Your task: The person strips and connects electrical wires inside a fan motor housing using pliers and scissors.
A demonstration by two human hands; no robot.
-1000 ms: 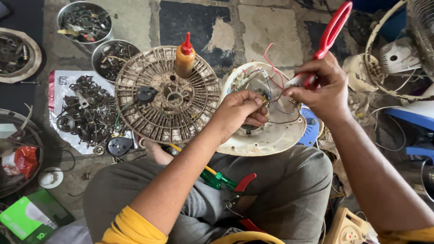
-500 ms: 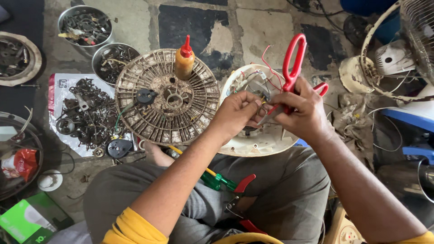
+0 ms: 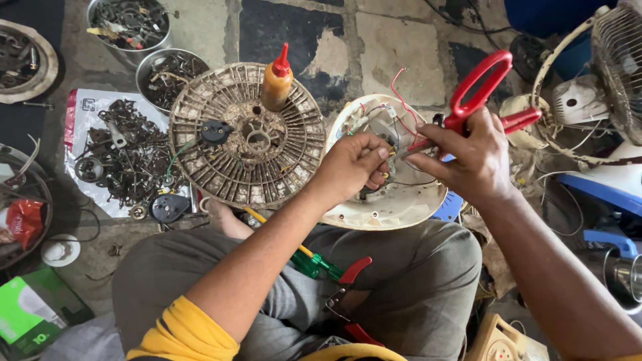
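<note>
A round cream fan base housing point(image 3: 401, 204) rests on my lap, open side up, with red and white wires point(image 3: 400, 107) sticking out. My left hand point(image 3: 351, 164) pinches a wire or small part inside the housing. My right hand point(image 3: 471, 157) grips red-handled scissors point(image 3: 478, 87), their handles up and the blades pointing down-left toward my left fingers. The blade tips are hidden between the two hands.
A dirty round fan grille point(image 3: 244, 137) lies ahead with an orange squeeze bottle point(image 3: 276, 80) on it. Metal bowls of scrap parts point(image 3: 167, 73) and a sheet with loose parts point(image 3: 120, 157) are at left. Red-handled pliers point(image 3: 348, 294) and a green-yellow screwdriver point(image 3: 307, 257) lie on my lap. A fan point(image 3: 602, 80) stands at right.
My right hand has swung the scissors from far up-right down and left, bringing the blades to the wires at my left fingers. My left hand stays in the housing.
</note>
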